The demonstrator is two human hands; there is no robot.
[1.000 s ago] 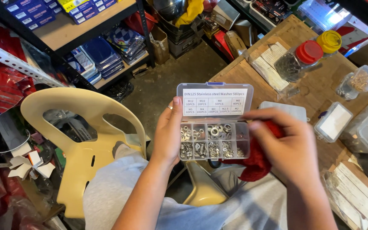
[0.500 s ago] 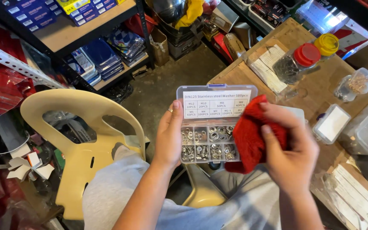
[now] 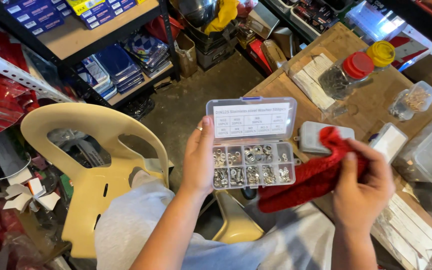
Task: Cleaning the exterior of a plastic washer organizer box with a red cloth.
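Note:
My left hand [image 3: 199, 161] grips the left edge of a clear plastic compartment box [image 3: 252, 163] full of small metal washers, its lid [image 3: 251, 120] standing open with a white label inside. My right hand [image 3: 362, 186] holds a red cloth [image 3: 310, 176] bunched up just right of the box, its lower edge below the box's right corner. The cloth is off the box's compartments. Box and cloth hang in the air over my lap, in front of the wooden workbench.
A wooden workbench [image 3: 376, 100] to the right carries a red-lidded jar [image 3: 346, 74], a yellow-lidded jar [image 3: 380, 53], small clear boxes and packets. A cream plastic chair [image 3: 93, 165] stands at left. Shelves [image 3: 76, 35] with stacked packages line the back.
My right hand has drawn the red cloth away from the box's right side and down to the right. The box in my left hand has stayed about where it was.

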